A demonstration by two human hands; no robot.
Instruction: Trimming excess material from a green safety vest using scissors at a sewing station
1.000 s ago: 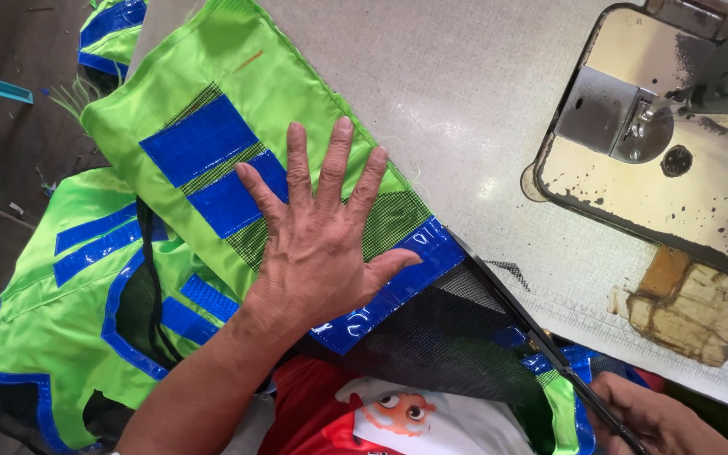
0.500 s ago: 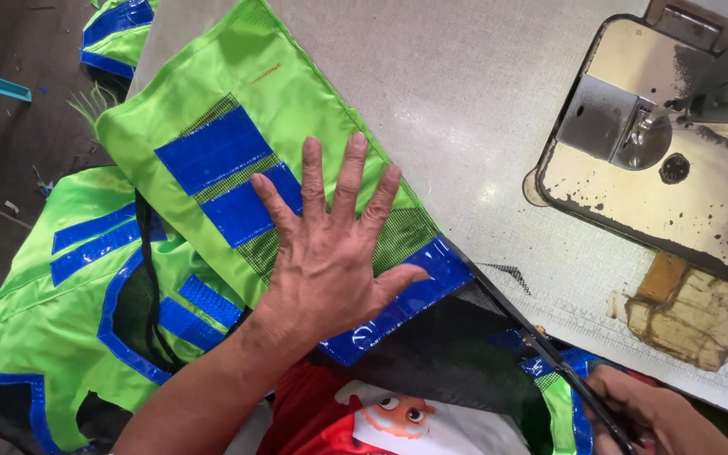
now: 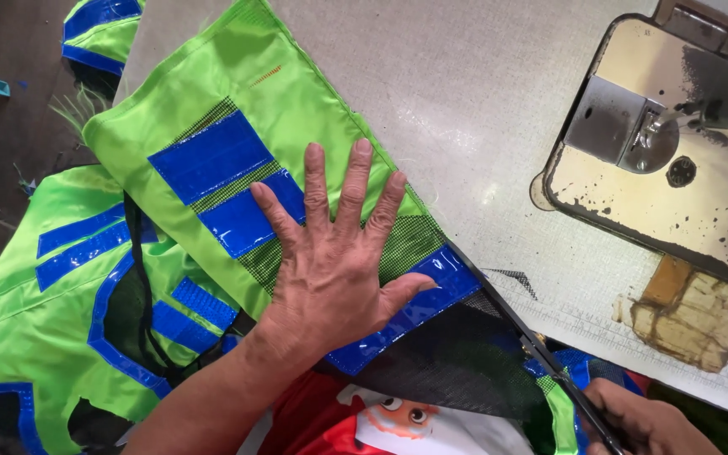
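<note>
Surface: pale speckled worktable (image 3: 465, 93), scuffed, with a printed ruler strip along its near edge; dark floor (image 3: 10, 109) is seen at far left.
Floor items: a second green-and-blue garment piece (image 3: 99, 29) is seen at top left, beyond the table corner.
Hanging work: a heap of green vests with blue bands (image 3: 35, 337) is draped off the table's left edge.
Piece in hand: a bright green vest panel (image 3: 238, 101) with blue reflective strips and black mesh is laid flat on the table, left of centre.
Left hand (image 3: 334, 270): pressed palm-down on the panel, fingers spread flat, nothing gripped.
Black mesh (image 3: 457, 371): stretched from the panel toward the lower right.
Right hand (image 3: 650, 421): at bottom right, fingers closed around scissors (image 3: 541, 354), whose blades lie along the mesh edge.
Machine: sewing machine bed (image 3: 659, 202), worn and spotted, is set into the table at right; torn brown tape patch (image 3: 688, 316) is stuck below it.
</note>
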